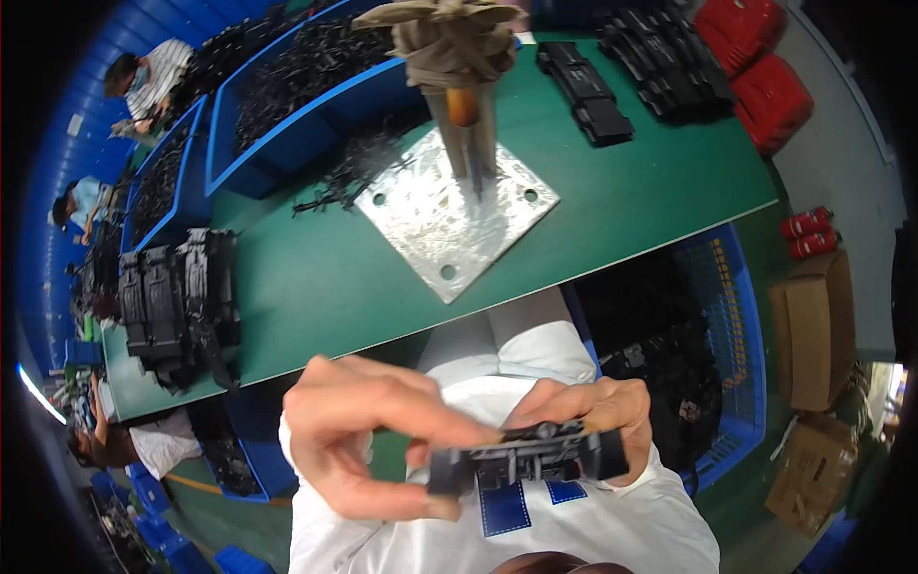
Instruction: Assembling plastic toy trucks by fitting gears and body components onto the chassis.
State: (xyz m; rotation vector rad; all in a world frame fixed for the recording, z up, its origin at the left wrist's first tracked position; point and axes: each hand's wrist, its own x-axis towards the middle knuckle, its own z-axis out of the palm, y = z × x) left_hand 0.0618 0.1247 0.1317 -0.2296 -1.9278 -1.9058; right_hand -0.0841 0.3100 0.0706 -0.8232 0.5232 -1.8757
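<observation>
Close to my body, above my lap, both hands hold a black plastic toy car chassis [531,454] with its axle end showing. My left hand [359,435] pinches the dark wheel [446,473] at the chassis's left end between thumb and fingers. Around the far side and right end wraps my right hand [607,407], next to the other wheel [604,454]. Part of the right hand's fingers is hidden behind the chassis.
On the green table [296,316], a square metal plate [459,220] carries an upright post wrapped in brown cloth [454,48]. Blue bins [306,129] of black parts, stacked chassis [153,306] and more chassis [583,91] surround it. A blue crate [751,354] stands right; other people work left.
</observation>
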